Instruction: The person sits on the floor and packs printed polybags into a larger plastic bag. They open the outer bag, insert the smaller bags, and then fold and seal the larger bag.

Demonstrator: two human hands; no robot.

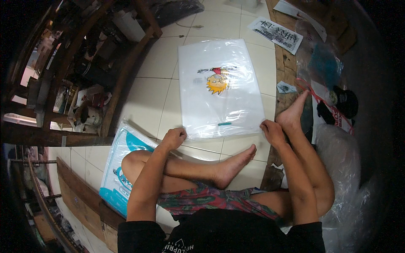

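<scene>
A white, folded item in a clear plastic sleeve [219, 105] lies flat on the tiled floor in front of me. It bears a cartoon figure with spiky orange hair and a small teal strip near its close edge. My left hand [175, 138] pinches the sleeve's near left corner, fingers closed. At the near right corner, my right hand [272, 132] grips the plastic the same way. Beside my left knee rests a teal and white plastic package [116, 170], partly hidden by my leg.
Wooden shelving [126, 80] filled with clutter stands at the left. Along the right run wooden boards [285, 67] with a printed sheet [275, 35] on them. Crumpled clear plastic [337, 168], a black cap [346, 102] and a small paper scrap [286, 87] lie at the right.
</scene>
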